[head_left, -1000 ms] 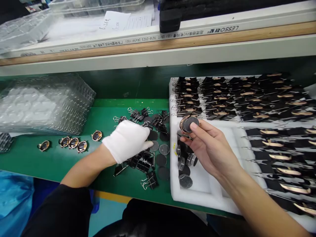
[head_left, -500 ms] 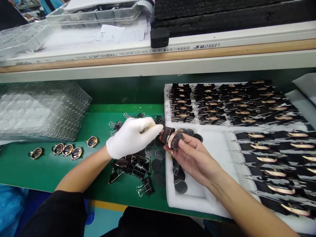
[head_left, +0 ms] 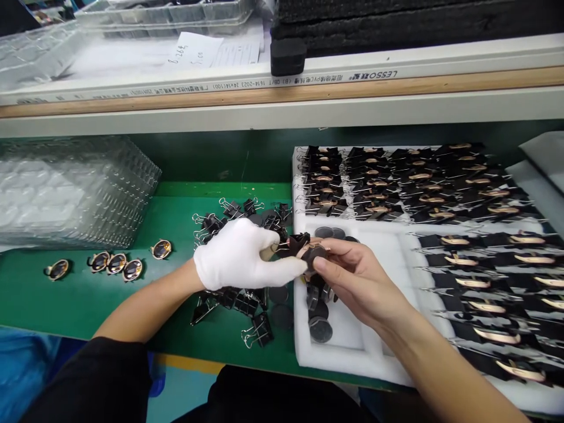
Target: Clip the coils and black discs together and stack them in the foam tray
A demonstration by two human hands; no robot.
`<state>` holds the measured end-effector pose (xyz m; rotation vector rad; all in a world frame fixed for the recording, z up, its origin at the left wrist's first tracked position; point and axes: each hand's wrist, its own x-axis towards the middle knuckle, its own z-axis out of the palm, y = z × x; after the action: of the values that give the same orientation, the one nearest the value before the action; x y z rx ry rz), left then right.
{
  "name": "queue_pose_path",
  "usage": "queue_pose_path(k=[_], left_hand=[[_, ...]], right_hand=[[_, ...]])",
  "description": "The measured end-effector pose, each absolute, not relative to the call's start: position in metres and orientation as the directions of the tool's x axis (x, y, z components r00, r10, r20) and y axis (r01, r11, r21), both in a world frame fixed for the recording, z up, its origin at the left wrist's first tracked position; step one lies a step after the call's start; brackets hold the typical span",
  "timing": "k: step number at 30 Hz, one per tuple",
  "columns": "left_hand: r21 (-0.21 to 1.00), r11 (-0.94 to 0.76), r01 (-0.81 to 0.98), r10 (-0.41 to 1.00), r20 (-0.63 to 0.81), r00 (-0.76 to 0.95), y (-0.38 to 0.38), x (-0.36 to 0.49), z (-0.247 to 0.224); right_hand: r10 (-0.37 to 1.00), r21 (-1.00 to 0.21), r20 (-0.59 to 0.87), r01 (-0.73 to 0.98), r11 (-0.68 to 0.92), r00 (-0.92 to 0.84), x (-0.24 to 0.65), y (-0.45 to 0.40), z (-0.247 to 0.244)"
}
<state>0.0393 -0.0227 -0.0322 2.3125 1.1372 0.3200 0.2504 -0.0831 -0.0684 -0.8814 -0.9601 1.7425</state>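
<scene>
My right hand (head_left: 352,276) is bare and pinches a gold-rimmed watch case (head_left: 307,252) with a dark round disc (head_left: 315,256) against it, above the left edge of the white foam tray. A black binder clip (head_left: 299,241) sits at the case's upper side. My left hand (head_left: 247,252), in a white glove, reaches in from the left; its thumb and fingers are closed round the clip's wire handle, with the fingertips by the case. Under and around the glove lie loose black binder clips (head_left: 259,330) and dark discs (head_left: 282,315) on the green table.
On the right, the white foam tray (head_left: 374,364) bears rows of clipped gold cases (head_left: 487,307) and loose discs (head_left: 321,330). Several gold cases (head_left: 133,269) lie at the left, before stacked clear plastic trays (head_left: 74,194). A shelf edge (head_left: 264,111) crosses above.
My left hand has turned and lowered, its fingers now at the clip and case. The clip has tilted in front of my right hand. The view has shifted slightly.
</scene>
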Motion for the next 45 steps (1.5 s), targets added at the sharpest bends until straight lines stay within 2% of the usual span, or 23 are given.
queue_pose_path(k=[5,10,17,21,25,31,36,38,40,42,43,45], left_hand=[[0.541,-0.522,0.660,0.779,-0.014,0.627,-0.020,0.039,-0.033],[0.622,-0.495,0.607,0.778,0.007,0.628,-0.019,0.039,-0.035],[0.741,-0.372,0.559,0.766,-0.094,0.635,-0.034,0.047,-0.034],[0.743,-0.344,0.574,0.765,-0.133,0.630,-0.034,0.048,-0.033],[0.729,-0.392,0.561,0.758,-0.089,0.646,-0.031,0.048,-0.035],[0.715,-0.412,0.565,0.750,-0.086,0.656,-0.032,0.047,-0.040],[0.716,-0.351,0.603,0.764,-0.153,0.627,-0.032,0.049,-0.037],[0.726,-0.351,0.592,0.733,-0.180,0.656,-0.027,0.045,-0.032],[0.740,-0.425,0.522,0.665,-0.136,0.734,-0.019,0.038,-0.025],[0.684,-0.544,0.486,0.637,-0.040,0.770,-0.009,0.027,-0.016],[0.608,-0.605,0.514,0.650,0.003,0.760,-0.005,0.022,-0.013],[0.363,-0.663,0.655,0.709,0.022,0.705,0.003,0.011,-0.010]], right_hand=[[0.951,-0.884,-0.197,-0.377,-0.277,-0.237,0.252,-0.078,-0.068],[0.974,-0.832,-0.227,-0.516,-0.205,-0.022,0.255,-0.069,-0.066],[0.970,-0.856,-0.227,-0.456,-0.241,-0.086,0.254,-0.068,-0.069],[0.982,-0.906,-0.186,-0.384,-0.179,-0.019,0.254,-0.068,-0.072],[0.991,-0.953,-0.121,-0.285,-0.101,0.051,0.255,-0.068,-0.073],[0.974,-0.888,-0.221,-0.403,-0.222,-0.049,0.249,-0.071,-0.074],[0.970,-0.856,-0.241,-0.471,-0.213,0.000,0.238,-0.073,-0.078],[0.967,-0.847,-0.254,-0.483,-0.221,0.001,0.237,-0.072,-0.075],[0.965,-0.836,-0.262,-0.503,-0.221,0.011,0.241,-0.072,-0.069],[0.962,-0.818,-0.269,-0.539,-0.203,0.046,0.248,-0.071,-0.062],[0.959,-0.805,-0.275,-0.563,-0.188,0.072,0.252,-0.071,-0.058],[0.950,-0.777,-0.289,-0.608,-0.162,0.116,0.260,-0.069,-0.055]])
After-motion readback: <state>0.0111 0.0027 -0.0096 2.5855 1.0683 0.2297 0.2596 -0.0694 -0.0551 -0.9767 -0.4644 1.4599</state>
